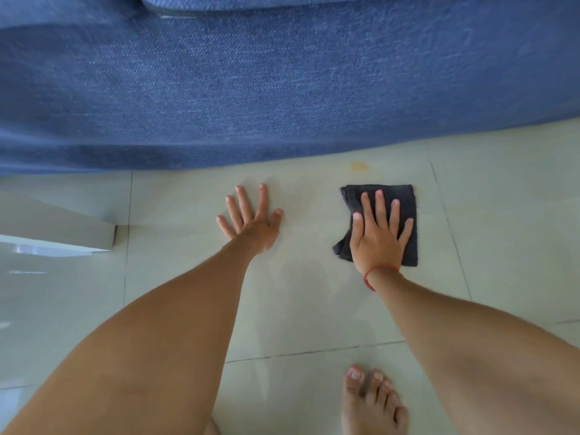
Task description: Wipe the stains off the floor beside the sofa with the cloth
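The right hand (378,237) lies flat on the dark cloth (405,215), fingers spread and straight, pressing rather than gripping; nothing is curled around the fabric. The cloth is folded, lying on the floor (314,309) at about 3 o'clock from the left hand (251,219), and its near left part is hidden under the palm, so the full outline cannot be made out; one corner pokes out at 8 o'clock from the right hand. A red band (375,274) circles the right wrist. The left hand rests palm down on bare tile, fingers fanned wide, holding nothing. A faint orange stain (358,166) sits at 12 o'clock from the cloth, apart from it and near the base of the blue sofa (282,89); its edges are pale and hard to trace. Other pale smears on the tile between the arms are too faint to tell from reflections. The sofa is cut off at the top and both sides. A bare foot (373,403) at 6 o'clock is cut off by the lower edge, as are both forearms. A grey slab-like object (62,227) at 9 o'clock is cut by the left edge; what it is cannot be told.
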